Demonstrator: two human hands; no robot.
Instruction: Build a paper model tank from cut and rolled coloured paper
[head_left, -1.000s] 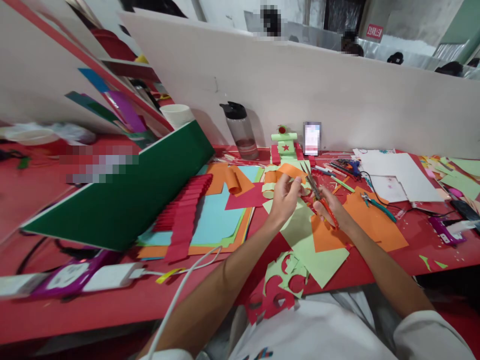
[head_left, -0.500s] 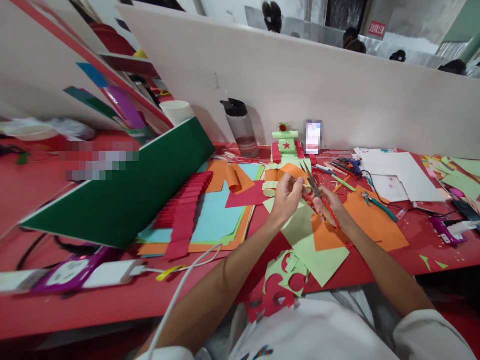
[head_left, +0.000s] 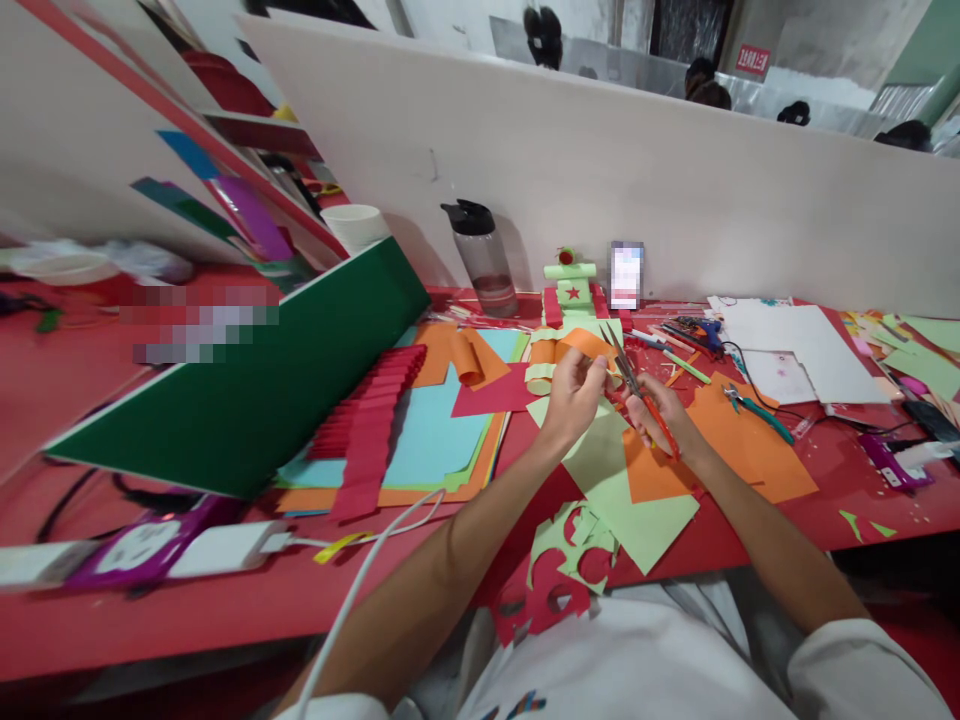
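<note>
My right hand (head_left: 654,408) is closed on a pair of scissors (head_left: 627,372) with red-orange handles, the blades parted and pointing up and away. Close by on the left, my left hand (head_left: 579,392) pinches an orange paper strip (head_left: 585,342) that curves away above its fingers. Just behind that hand lies a rolled piece of orange and pale green paper (head_left: 540,372). Farther back stands a pale green paper model (head_left: 574,292) bearing a red star. Beneath my hands is a pale green sheet (head_left: 607,470) beside orange sheets (head_left: 720,445).
A green board (head_left: 247,390) leans at left near stacked coloured sheets (head_left: 435,440) and pleated red paper (head_left: 367,420). Behind stand a bottle (head_left: 484,260) and a phone (head_left: 627,275). Teal pliers (head_left: 761,412) lie at right. Cut-out scraps (head_left: 574,545) lie at the front edge; a white cable (head_left: 360,580) crosses my left forearm.
</note>
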